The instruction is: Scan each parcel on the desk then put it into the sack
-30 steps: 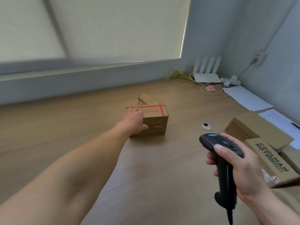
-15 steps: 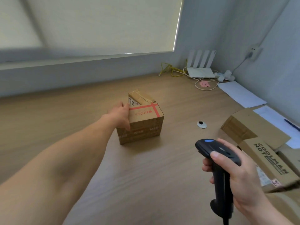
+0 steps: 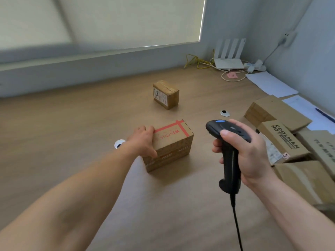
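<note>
A brown cardboard parcel with red tape and red lettering [image 3: 172, 144] sits on the wooden desk [image 3: 72, 127] near the middle. My left hand [image 3: 143, 140] grips its left end, fingers over the top edge and thumb down the near side. My right hand [image 3: 243, 153] holds a black corded barcode scanner [image 3: 229, 142] upright just right of that parcel, its head pointing away from me. Farther back stands a smaller brown parcel with a white label [image 3: 165, 94]. No sack is in view.
Several more cardboard boxes [image 3: 282, 140] are stacked at the right edge. White papers [image 3: 270, 84], a white router [image 3: 229, 57] and cables lie in the far right corner. Two round cable grommets [image 3: 224, 113] are set in the desk. A window blind fills the back wall.
My left hand has dragged the red-taped parcel toward me, away from the smaller labelled parcel, which now stands alone behind. The scanner hand has stayed about where it was.
</note>
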A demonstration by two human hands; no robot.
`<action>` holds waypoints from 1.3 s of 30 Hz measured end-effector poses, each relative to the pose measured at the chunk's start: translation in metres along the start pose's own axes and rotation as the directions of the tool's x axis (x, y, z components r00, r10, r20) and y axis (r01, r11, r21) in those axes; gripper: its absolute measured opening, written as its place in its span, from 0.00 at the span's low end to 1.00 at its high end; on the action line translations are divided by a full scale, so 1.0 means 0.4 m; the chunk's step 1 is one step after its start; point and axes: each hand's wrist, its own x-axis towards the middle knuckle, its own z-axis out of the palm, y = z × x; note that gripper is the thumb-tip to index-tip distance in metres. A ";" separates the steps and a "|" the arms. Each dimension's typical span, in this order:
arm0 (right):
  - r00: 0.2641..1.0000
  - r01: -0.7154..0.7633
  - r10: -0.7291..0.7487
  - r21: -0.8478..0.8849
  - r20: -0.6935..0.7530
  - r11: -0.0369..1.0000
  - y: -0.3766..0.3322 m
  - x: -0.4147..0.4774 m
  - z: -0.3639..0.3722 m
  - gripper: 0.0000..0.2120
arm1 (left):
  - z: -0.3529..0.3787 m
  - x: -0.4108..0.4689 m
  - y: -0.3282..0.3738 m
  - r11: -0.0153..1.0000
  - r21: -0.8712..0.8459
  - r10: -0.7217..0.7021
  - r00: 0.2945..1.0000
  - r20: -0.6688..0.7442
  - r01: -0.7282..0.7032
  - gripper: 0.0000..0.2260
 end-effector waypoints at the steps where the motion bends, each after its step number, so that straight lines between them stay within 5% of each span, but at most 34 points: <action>1: 1.000 0.000 0.000 0.007 0.015 1.000 -0.004 -0.027 -0.004 0.24 | 0.016 -0.054 -0.002 1.000 -0.002 -0.010 1.000 -0.003 0.010 0.41; 5: 0.996 0.000 -0.003 0.039 0.092 0.999 -0.013 -0.146 -0.024 0.32 | 0.075 -0.289 -0.022 0.995 0.011 -0.101 0.995 0.002 0.101 0.40; 14: 0.967 -0.048 0.034 0.052 0.253 0.997 0.018 -0.408 -0.024 0.25 | 0.238 -0.786 -0.062 0.973 0.103 -0.179 0.955 -0.238 0.208 0.52; 23: 0.945 -0.040 0.030 0.026 0.326 0.999 0.031 -0.517 0.030 0.16 | 0.330 -0.930 -0.084 0.988 -0.004 -0.151 0.984 -0.093 0.151 0.30; 27: 0.959 -0.034 0.030 0.011 0.283 0.999 0.046 -0.544 0.040 0.14 | 0.309 -0.911 -0.105 0.970 -0.125 -0.217 0.974 -0.057 0.209 0.41; 32: 0.975 -0.041 0.040 0.000 0.218 0.999 0.056 -0.580 0.049 0.20 | 0.267 -0.824 -0.133 0.982 0.054 -0.185 0.974 0.131 0.180 0.61; 36: 0.986 -0.047 0.048 -0.007 0.158 0.999 0.057 -0.596 0.051 0.30 | 0.262 -0.782 -0.139 0.990 0.077 -0.129 0.967 0.220 0.115 0.67; 39: 0.991 -0.057 0.057 -0.004 0.122 0.998 0.067 -0.606 0.052 0.25 | 0.272 -0.791 -0.126 0.993 0.101 -0.075 0.984 0.161 0.059 0.68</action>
